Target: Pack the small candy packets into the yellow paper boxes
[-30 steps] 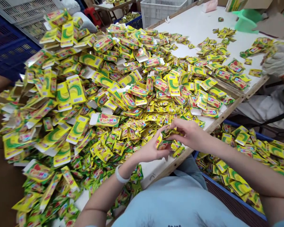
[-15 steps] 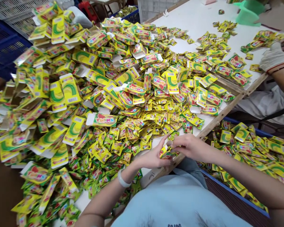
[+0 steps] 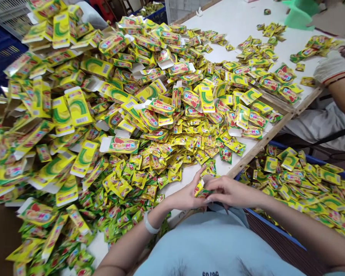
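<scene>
Near the table's front edge, my left hand (image 3: 186, 196) is closed around a small yellow and green box (image 3: 200, 188), its thumb pointing up. My right hand (image 3: 225, 191) meets it from the right, fingers bent at the box's open end; whether a packet is between those fingers is too small to tell. Just beyond the hands lie small yellow candy packets (image 3: 172, 147) and a few green ones. A large heap of printed boxes (image 3: 117, 92) covers the left and middle of the table, with green packets (image 3: 115, 214) at its near side.
A blue crate (image 3: 310, 159) full of filled boxes stands below the wooden table edge (image 3: 258, 147) at right. Across the table, another person's gloved hand (image 3: 332, 67) rests near more packets. Blue crates (image 3: 5, 50) stand at far left.
My right hand has moved slightly down and in against the box, its fingers now lower along the open end. The view has shifted slightly, so the heap appears further left.
</scene>
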A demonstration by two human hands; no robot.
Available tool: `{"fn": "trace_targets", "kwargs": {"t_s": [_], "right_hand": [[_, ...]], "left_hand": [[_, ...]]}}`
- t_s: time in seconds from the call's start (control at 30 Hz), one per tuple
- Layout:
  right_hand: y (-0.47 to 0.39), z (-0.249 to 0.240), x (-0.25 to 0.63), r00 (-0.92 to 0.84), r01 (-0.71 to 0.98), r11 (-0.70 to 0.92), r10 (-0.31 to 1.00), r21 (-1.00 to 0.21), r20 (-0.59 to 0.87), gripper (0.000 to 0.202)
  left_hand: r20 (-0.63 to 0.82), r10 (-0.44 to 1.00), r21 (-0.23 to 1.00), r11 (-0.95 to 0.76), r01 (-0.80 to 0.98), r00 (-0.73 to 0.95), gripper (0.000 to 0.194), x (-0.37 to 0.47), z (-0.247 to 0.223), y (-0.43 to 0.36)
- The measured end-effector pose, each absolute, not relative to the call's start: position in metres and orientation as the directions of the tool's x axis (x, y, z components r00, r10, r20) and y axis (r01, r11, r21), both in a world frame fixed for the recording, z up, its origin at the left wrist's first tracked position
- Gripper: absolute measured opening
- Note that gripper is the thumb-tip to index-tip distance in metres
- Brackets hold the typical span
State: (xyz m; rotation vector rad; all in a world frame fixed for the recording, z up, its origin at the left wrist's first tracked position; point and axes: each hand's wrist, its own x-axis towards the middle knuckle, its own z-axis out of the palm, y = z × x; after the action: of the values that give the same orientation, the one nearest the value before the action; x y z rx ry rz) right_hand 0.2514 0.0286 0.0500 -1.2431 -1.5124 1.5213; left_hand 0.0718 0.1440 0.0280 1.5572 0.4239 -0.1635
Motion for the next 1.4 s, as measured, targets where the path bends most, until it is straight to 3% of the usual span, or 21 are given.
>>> {"fn": "trace_targets", "kwargs": {"t_s": [0.1, 0.17, 0.23, 0.3, 0.37, 0.47, 0.53, 0.6, 0.67, 0.77, 0.83, 0.9, 1.0, 1.23, 1.3, 1.4], "right_hand": [[0.027, 0.052, 0.266, -0.087, 0.335, 0.053, 0.996, -0.941, 0.025, 0.030], [0.031, 0.063, 0.299, 0.172, 0.511, 0.099, 0.962, -0.854, 0.214, 0.028], [0.038, 0.075, 0.340, 0.442, 0.730, -0.050, 0.795, -0.682, 0.415, 0.024], [0.045, 0.080, 0.369, 0.485, 0.856, -0.253, 0.693, -0.450, 0.533, 0.038], [0.048, 0.071, 0.375, 0.376, 0.921, -0.254, 0.772, -0.294, 0.512, 0.041], [0.044, 0.033, 0.347, 0.182, 0.976, -0.140, 0.943, -0.166, 0.278, 0.033], [0.036, 0.007, 0.326, 0.180, 0.981, -0.166, 0.972, -0.104, 0.150, 0.029], [0.029, -0.011, 0.315, 0.242, 0.962, -0.220, 0.960, -0.160, 0.137, 0.022], [0.024, -0.016, 0.315, 0.322, 0.888, -0.233, 0.930, -0.396, 0.175, 0.021], [0.024, -0.006, 0.313, 0.411, 0.517, -0.121, 0.904, -0.848, 0.121, 0.027], [0.030, 0.004, 0.303, 0.396, 0.249, -0.033, 0.916, -0.968, 0.071, 0.031], [0.039, 0.012, 0.290, 0.385, 0.155, 0.009, 0.920, -0.988, 0.069, 0.033], [0.053, 0.017, 0.275, 0.396, 0.200, -0.025, 0.916, -0.980, 0.057, 0.035], [0.052, 0.029, 0.290, 0.360, 0.379, -0.102, 0.932, -0.920, 0.045, 0.027], [0.053, 0.034, 0.288, 0.316, 0.330, -0.056, 0.947, -0.942, 0.054, 0.025], [0.063, 0.034, 0.274, 0.260, 0.108, -0.010, 0.965, -0.994, 0.018, 0.033]], "left_hand": [[-0.298, 0.193, 0.945, -0.076, 0.317, 0.935, 0.108, 0.076, 0.029, 0.145], [-0.187, 0.299, 0.936, -0.234, 0.262, 0.936, 0.095, 0.080, 0.026, 0.149], [-0.045, 0.407, 0.875, -0.425, 0.233, 0.912, 0.064, 0.084, 0.021, 0.155], [0.062, 0.436, 0.768, -0.596, 0.236, 0.898, 0.038, 0.091, 0.013, 0.160], [0.104, 0.424, 0.629, -0.729, 0.271, 0.900, 0.031, 0.099, 0.006, 0.165], [0.085, 0.414, 0.421, -0.839, 0.344, 0.906, 0.036, 0.112, -0.003, 0.171], [0.045, 0.394, 0.330, -0.873, 0.359, 0.918, 0.043, 0.119, -0.008, 0.176], [0.030, 0.372, 0.305, -0.887, 0.346, 0.928, 0.043, 0.122, -0.010, 0.183], [0.075, 0.382, 0.366, -0.870, 0.331, 0.921, 0.033, 0.122, -0.010, 0.192], [0.173, 0.447, 0.530, -0.793, 0.299, 0.878, 0.023, 0.117, -0.001, 0.199], [0.184, 0.484, 0.609, -0.739, 0.288, 0.855, 0.031, 0.112, 0.008, 0.195], [0.147, 0.505, 0.686, -0.671, 0.280, 0.851, 0.033, 0.107, 0.019, 0.188], [0.103, 0.544, 0.791, -0.553, 0.263, 0.833, 0.026, 0.099, 0.030, 0.178], [0.117, 0.658, 0.798, -0.508, 0.324, 0.744, 0.021, 0.081, 0.035, 0.183], [0.093, 0.654, 0.824, -0.474, 0.311, 0.751, 0.024, 0.080, 0.037, 0.181], [0.036, 0.637, 0.892, -0.368, 0.263, 0.770, 0.032, 0.083, 0.041, 0.175]]}}
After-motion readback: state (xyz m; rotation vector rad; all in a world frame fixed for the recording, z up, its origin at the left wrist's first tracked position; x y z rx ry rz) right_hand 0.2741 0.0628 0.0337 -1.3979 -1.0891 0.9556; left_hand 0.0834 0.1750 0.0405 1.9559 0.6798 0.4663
